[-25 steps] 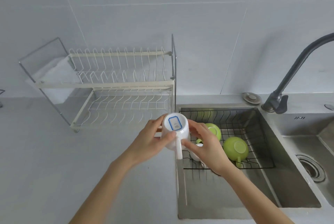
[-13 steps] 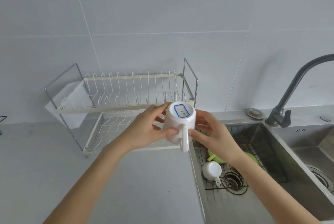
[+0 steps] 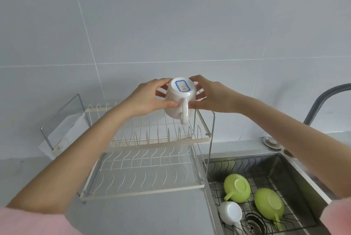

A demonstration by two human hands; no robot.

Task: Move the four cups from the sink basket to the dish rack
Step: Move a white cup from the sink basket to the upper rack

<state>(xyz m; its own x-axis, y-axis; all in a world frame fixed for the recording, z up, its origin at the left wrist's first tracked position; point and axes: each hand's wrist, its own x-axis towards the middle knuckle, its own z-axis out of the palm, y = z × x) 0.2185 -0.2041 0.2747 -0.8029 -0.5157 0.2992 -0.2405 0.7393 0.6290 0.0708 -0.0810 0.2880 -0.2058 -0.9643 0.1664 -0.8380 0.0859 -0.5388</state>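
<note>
White ceramic showed between both hands: a white cup (image 3: 179, 100) was held upside down above the right end of the dish rack's (image 3: 144, 140) upper tier, clear of the wires, its handle pointing toward the camera. A blue-bordered label (image 3: 182, 86) was stuck on its upturned base, with handwriting that looked like "B 1". The left hand (image 3: 150, 98) pressed the cup's left side, thumb just beside the handle and fingers curled round the far side. The right hand (image 3: 212, 96) gripped the opposite side the same way, fingers spread against the wall of the cup. Pink sleeves showed at the bottom corners.

Both tiers of the rack held nothing. Three cups lay in the sink basket (image 3: 252, 166), at the sink's near left part. One green cup (image 3: 237, 187) sat base up near the basket's left edge, and a second green cup (image 3: 269, 204) lay base up toward the right. A smaller white cup (image 3: 230, 213) lay on its side at the near left corner, mouth facing the camera. No writing could be read on these three.
</note>
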